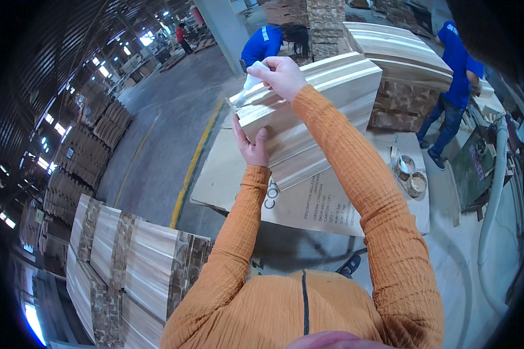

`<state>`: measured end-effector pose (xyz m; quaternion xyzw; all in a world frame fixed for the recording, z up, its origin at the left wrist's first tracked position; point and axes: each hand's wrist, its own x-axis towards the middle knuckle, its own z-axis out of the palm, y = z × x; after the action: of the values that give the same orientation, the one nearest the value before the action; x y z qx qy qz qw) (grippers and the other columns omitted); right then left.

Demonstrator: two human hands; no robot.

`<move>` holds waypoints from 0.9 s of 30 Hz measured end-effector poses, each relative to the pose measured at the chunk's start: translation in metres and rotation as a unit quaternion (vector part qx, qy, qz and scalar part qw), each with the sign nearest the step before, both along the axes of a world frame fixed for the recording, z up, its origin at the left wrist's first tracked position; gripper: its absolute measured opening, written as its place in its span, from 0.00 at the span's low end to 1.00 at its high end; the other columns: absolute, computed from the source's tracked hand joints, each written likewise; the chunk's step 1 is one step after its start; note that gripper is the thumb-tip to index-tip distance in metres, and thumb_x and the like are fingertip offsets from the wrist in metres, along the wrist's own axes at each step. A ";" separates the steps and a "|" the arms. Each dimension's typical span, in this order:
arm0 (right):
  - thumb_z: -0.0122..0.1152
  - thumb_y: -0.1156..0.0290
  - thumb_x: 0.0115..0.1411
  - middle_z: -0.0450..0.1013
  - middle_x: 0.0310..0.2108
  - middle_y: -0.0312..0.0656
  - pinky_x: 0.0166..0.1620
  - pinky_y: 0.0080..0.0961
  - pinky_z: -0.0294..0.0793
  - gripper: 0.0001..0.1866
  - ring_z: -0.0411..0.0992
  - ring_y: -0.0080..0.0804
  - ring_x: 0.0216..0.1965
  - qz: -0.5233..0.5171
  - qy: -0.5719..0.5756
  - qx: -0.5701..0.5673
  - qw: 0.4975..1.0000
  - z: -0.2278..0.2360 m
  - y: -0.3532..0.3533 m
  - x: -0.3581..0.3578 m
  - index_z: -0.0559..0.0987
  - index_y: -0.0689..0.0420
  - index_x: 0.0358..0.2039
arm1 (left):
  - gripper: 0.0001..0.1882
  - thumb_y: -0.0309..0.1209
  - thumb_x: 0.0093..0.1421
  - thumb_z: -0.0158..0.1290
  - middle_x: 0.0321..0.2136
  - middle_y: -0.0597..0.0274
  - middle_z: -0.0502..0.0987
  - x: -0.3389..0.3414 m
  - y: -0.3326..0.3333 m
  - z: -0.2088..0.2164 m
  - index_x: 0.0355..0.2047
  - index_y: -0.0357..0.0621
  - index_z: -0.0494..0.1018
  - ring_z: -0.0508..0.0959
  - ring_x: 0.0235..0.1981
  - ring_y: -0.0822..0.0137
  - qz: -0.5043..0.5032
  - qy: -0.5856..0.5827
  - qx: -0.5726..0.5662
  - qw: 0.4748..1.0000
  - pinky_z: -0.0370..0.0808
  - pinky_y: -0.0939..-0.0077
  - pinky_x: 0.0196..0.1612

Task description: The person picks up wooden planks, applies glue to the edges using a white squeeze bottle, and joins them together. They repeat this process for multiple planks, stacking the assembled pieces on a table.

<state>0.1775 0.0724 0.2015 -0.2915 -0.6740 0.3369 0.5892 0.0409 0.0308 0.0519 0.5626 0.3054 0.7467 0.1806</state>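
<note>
A stack of pale striped wooden panels [326, 99] rises in front of me, tilted in the picture. My left hand [253, 146] is closed round the left end of a panel, with the thumb on its near side and the fingers along its end. Above it, my right hand [283, 78] pinches a white tapered tool [255, 75], maybe a squeeze bottle or a putty knife. The tool's narrow end slants down to the panel's upper left corner, and whether it touches there I cannot tell.
Printed cardboard [300, 203] lies under the panels. Round tubs [416, 184] stand on it at the right. More panel stacks [410, 55] are behind and at the lower left. Two people in blue shirts [265, 43] work nearby. A pale hose [492, 215] runs down the right.
</note>
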 end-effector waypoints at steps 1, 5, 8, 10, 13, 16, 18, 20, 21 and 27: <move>0.64 0.58 0.52 0.70 0.17 0.35 0.26 0.21 0.65 0.18 0.66 0.20 0.20 0.005 0.001 -0.010 1.000 0.000 -0.002 0.000 0.80 0.62 0.25 | 0.46 0.47 0.53 0.59 0.61 0.50 0.55 0.000 -0.001 0.000 0.63 0.34 0.50 0.59 0.60 0.58 0.000 0.000 -0.001 1.000 0.56 0.67 0.61; 0.63 0.59 0.55 0.66 0.17 0.29 0.25 0.15 0.59 0.15 0.60 0.14 0.20 0.014 -0.005 -0.017 1.000 0.002 -0.006 -0.002 0.78 0.60 0.25 | 0.45 0.46 0.54 0.59 0.61 0.49 0.55 -0.004 -0.001 -0.002 0.63 0.35 0.50 0.59 0.60 0.58 0.009 0.012 0.000 1.000 0.56 0.67 0.61; 0.63 0.59 0.55 0.66 0.17 0.29 0.25 0.15 0.59 0.15 0.61 0.14 0.20 0.000 -0.017 -0.013 1.000 0.000 -0.005 0.000 0.78 0.60 0.25 | 0.45 0.46 0.54 0.59 0.61 0.49 0.54 0.000 -0.002 0.000 0.63 0.36 0.50 0.58 0.61 0.57 0.006 0.008 0.005 1.000 0.56 0.66 0.61; 0.63 0.59 0.55 0.66 0.17 0.29 0.25 0.15 0.60 0.15 0.61 0.14 0.20 -0.001 -0.019 -0.009 1.000 0.000 -0.004 0.000 0.78 0.60 0.25 | 0.46 0.45 0.54 0.59 0.61 0.49 0.54 -0.001 -0.002 -0.001 0.63 0.36 0.49 0.58 0.61 0.57 0.008 0.009 -0.001 1.000 0.55 0.67 0.61; 0.63 0.57 0.54 0.68 0.17 0.33 0.26 0.19 0.62 0.17 0.64 0.18 0.20 -0.005 -0.012 0.001 1.000 -0.002 -0.002 0.000 0.79 0.61 0.25 | 0.46 0.45 0.53 0.59 0.62 0.49 0.54 -0.001 -0.002 -0.001 0.64 0.36 0.49 0.57 0.61 0.57 0.004 0.008 -0.002 1.000 0.55 0.67 0.61; 0.63 0.54 0.51 0.71 0.17 0.40 0.27 0.26 0.67 0.21 0.68 0.26 0.20 -0.015 -0.010 0.007 1.000 -0.001 -0.004 -0.001 0.80 0.63 0.23 | 0.45 0.44 0.53 0.59 0.62 0.49 0.53 -0.001 -0.003 -0.001 0.63 0.36 0.49 0.57 0.62 0.57 0.004 0.006 -0.001 1.000 0.55 0.67 0.62; 0.63 0.54 0.51 0.72 0.17 0.41 0.28 0.27 0.67 0.21 0.69 0.27 0.20 -0.016 -0.015 0.010 1.000 -0.002 -0.006 0.000 0.80 0.63 0.23 | 0.45 0.44 0.54 0.59 0.62 0.49 0.53 -0.001 -0.004 -0.001 0.63 0.36 0.50 0.57 0.62 0.58 0.002 0.003 -0.004 1.000 0.55 0.67 0.62; 0.64 0.54 0.51 0.72 0.17 0.41 0.29 0.27 0.68 0.21 0.69 0.27 0.21 -0.016 -0.017 0.003 1.000 0.000 -0.004 0.001 0.80 0.64 0.23 | 0.45 0.44 0.54 0.59 0.62 0.49 0.53 -0.001 -0.003 -0.001 0.63 0.36 0.50 0.57 0.62 0.58 -0.003 -0.001 -0.010 1.000 0.55 0.67 0.62; 0.64 0.55 0.51 0.72 0.18 0.41 0.29 0.27 0.68 0.21 0.69 0.27 0.21 -0.015 -0.018 -0.001 1.000 0.000 -0.004 0.000 0.80 0.64 0.24 | 0.45 0.44 0.54 0.59 0.62 0.49 0.53 -0.001 -0.003 -0.002 0.63 0.36 0.50 0.57 0.62 0.58 -0.004 -0.001 -0.009 1.000 0.55 0.67 0.62; 0.63 0.55 0.50 0.72 0.18 0.42 0.30 0.27 0.68 0.21 0.70 0.28 0.22 -0.013 -0.014 -0.006 1.000 0.000 -0.003 -0.001 0.80 0.64 0.24 | 0.45 0.44 0.54 0.59 0.62 0.49 0.53 -0.002 -0.001 -0.002 0.63 0.36 0.50 0.57 0.62 0.58 -0.008 0.000 -0.003 1.000 0.54 0.67 0.62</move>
<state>0.1768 0.0693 0.2011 -0.3081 -0.6763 0.3293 0.5824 0.0393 0.0295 0.0500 0.5643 0.3034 0.7444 0.1881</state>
